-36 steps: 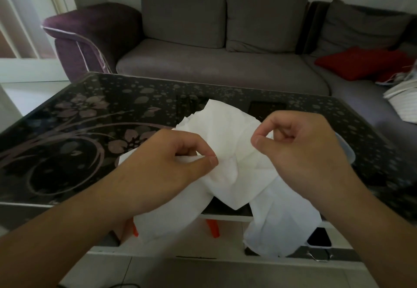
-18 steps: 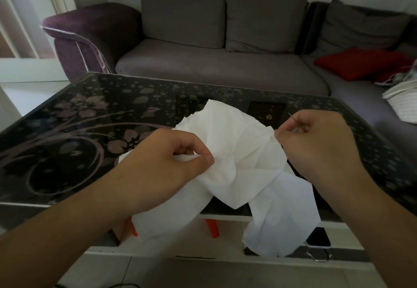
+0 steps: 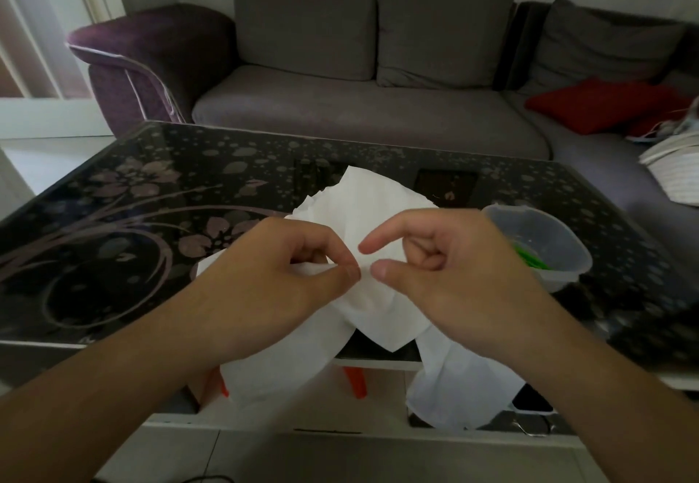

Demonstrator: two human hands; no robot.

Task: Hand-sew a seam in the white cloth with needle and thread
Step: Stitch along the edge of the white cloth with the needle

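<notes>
Head view: mid-stitch by my read; no finished seam, needle or thread can be made out, so most sewing looks left. Thin, creased white cloth (image 3: 382, 218) held above the glossy black floral glass table (image 3: 113, 218), lower corners drooping past its near edge. Left hand (image 3: 280, 278) pinches a cloth fold, thumb against forefinger. Right hand (image 3: 450, 274): thumb and forefinger slightly parted at the fold, other fingers curled; grip unclear. Translucent plastic tub (image 3: 544, 252) with green contents alongside.
</notes>
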